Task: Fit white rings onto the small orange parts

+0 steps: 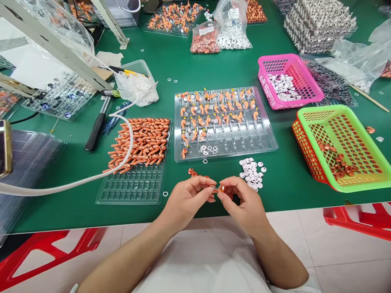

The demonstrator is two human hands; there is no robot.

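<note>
Just above the table's front edge, my left hand (pixel 191 199) and my right hand (pixel 242 201) meet at the fingertips. Both pinch a small orange earbud part (pixel 218 189) between thumb and fingers; much of it is covered by the fingertips. Several round orange pieces (pixel 192 171) lie right behind my left hand. Beyond my right hand is a loose pile of white round discs (pixel 253 173). Farther back, a clear compartment tray (pixel 244 142) carries rows of orange earbud shells and some white rings. At left, another clear tray (pixel 131 189) holds stacked orange stemmed shells (pixel 143 140).
A pink basket (pixel 305 99) contains white discs, and a green basket (pixel 363 185) contains orange caps. A black-handled hammer (pixel 97 128) lies at left. A white cable (pixel 91 178) crosses over the left tray. Filled bags (pixel 233 34) and stacked trays (pixel 320 28) stand at the back.
</note>
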